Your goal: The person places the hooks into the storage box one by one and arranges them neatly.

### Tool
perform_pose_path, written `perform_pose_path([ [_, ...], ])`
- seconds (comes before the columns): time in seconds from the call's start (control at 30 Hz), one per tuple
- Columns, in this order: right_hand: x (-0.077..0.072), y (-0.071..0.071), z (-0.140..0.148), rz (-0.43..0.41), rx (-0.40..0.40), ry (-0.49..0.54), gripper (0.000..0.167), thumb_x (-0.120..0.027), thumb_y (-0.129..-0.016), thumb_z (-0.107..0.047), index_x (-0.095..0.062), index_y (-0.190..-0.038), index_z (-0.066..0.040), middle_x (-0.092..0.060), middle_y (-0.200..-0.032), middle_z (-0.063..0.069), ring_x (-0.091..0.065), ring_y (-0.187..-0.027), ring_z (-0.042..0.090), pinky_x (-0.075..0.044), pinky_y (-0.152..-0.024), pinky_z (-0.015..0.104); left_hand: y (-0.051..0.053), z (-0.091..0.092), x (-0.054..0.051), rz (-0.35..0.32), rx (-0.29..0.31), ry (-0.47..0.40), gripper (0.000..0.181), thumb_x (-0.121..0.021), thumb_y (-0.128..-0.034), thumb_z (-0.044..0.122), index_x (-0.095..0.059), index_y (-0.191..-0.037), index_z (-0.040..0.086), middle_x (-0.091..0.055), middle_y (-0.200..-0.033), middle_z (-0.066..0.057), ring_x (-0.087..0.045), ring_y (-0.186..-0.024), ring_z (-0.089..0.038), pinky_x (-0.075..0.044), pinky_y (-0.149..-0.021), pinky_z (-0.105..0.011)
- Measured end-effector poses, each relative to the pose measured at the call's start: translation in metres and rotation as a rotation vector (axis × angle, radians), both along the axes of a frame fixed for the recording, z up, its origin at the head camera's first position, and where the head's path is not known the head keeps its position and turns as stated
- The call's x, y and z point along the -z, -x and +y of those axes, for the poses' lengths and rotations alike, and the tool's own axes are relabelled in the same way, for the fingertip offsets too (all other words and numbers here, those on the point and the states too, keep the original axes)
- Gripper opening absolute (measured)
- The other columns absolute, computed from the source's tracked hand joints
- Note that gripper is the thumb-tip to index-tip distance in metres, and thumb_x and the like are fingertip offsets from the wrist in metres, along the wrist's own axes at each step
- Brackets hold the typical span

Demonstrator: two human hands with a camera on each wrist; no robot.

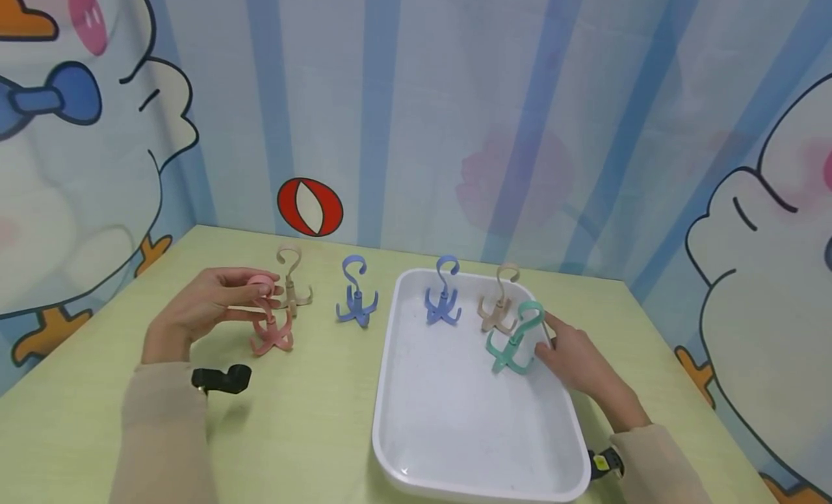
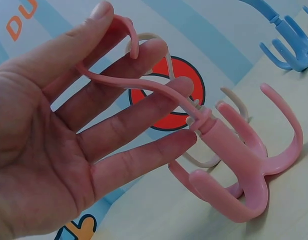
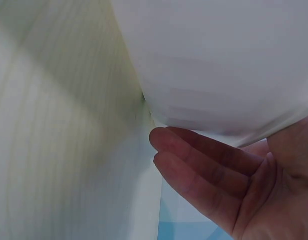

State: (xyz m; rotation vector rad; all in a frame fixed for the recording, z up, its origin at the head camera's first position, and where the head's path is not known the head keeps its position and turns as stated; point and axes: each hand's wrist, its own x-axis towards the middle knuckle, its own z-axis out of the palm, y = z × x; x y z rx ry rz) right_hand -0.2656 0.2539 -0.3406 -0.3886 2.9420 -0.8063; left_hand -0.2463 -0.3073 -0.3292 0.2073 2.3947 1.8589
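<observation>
My left hand [image 1: 217, 302] pinches a pink four-pronged hanging hook [image 1: 271, 336] by its curved top between thumb and index finger. In the left wrist view the pink hook's prongs [image 2: 239, 170] point away from the palm, and the other fingers [image 2: 138, 155] lie behind its stem. Whether its prongs touch the table is hard to tell. On the right, my right hand [image 1: 578, 363] grips the side rim of a white tray [image 1: 385, 388], thumb inside and fingers [image 3: 194, 170] outside. A green hook [image 1: 510, 352] stands in the tray beside that thumb.
A beige hook [image 1: 290, 294] stands behind the pink one, partly hidden by my left hand. A blue hook [image 1: 355, 309] is left of the tray. Inside the tray's far end are another blue hook [image 1: 443, 305] and a beige hook [image 1: 497, 313]. A printed curtain [image 1: 416, 128] hangs behind the table.
</observation>
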Motion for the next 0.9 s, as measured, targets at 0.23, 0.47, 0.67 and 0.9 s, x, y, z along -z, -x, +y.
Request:
perform_pose_path([
  [0.23,-0.001,0.0,0.0,-0.003,-0.006,0.005,0.069,-0.05,-0.105,-0.014,-0.022,-0.163,0.009,-0.072,-0.118,0.034,-0.077,-0.086,0.028,-0.056,-0.058,0.035,0.001,0.005,-0.007,0.041,-0.016,0.062,0.054,-0.067,-0.105,0.036,-0.059,-0.144,0.0,-0.079,-0.112,0.002,-0.078,-0.104,-0.017,-0.063,-0.09,-0.029],
  [0.47,-0.001,0.001,0.001,-0.001,-0.008,0.003,0.069,-0.05,-0.105,-0.014,-0.022,-0.163,0.009,-0.072,-0.117,0.034,-0.076,-0.085,0.027,-0.056,-0.058,0.034,0.001,0.019,-0.019,0.081,-0.031,0.12,0.056,-0.066,-0.1051,0.038,-0.06,-0.144,-0.001,-0.08,-0.106,0.0,-0.078,-0.09,-0.019,-0.064,-0.085,-0.028],
  [0.67,0.0,0.001,0.001,-0.002,-0.006,0.004,0.069,-0.05,-0.105,-0.014,-0.022,-0.164,0.009,-0.071,-0.119,0.034,-0.076,-0.085,0.027,-0.056,-0.058,0.034,0.002,0.028,-0.024,0.121,-0.027,0.099,0.05,-0.067,-0.1048,0.036,-0.063,-0.14,0.0,-0.079,-0.101,0.002,-0.077,-0.085,-0.019,-0.065,-0.082,-0.03],
  [0.9,0.0,0.001,0.001,-0.003,-0.003,0.006,0.069,-0.051,-0.105,-0.015,-0.022,-0.164,0.008,-0.07,-0.121,0.035,-0.076,-0.087,0.027,-0.057,-0.059,0.034,0.001,0.039,-0.033,0.15,-0.008,0.101,0.05,-0.066,-0.1055,0.035,-0.062,-0.142,0.001,-0.08,-0.103,-0.003,-0.078,-0.089,-0.017,-0.066,-0.082,-0.032],
])
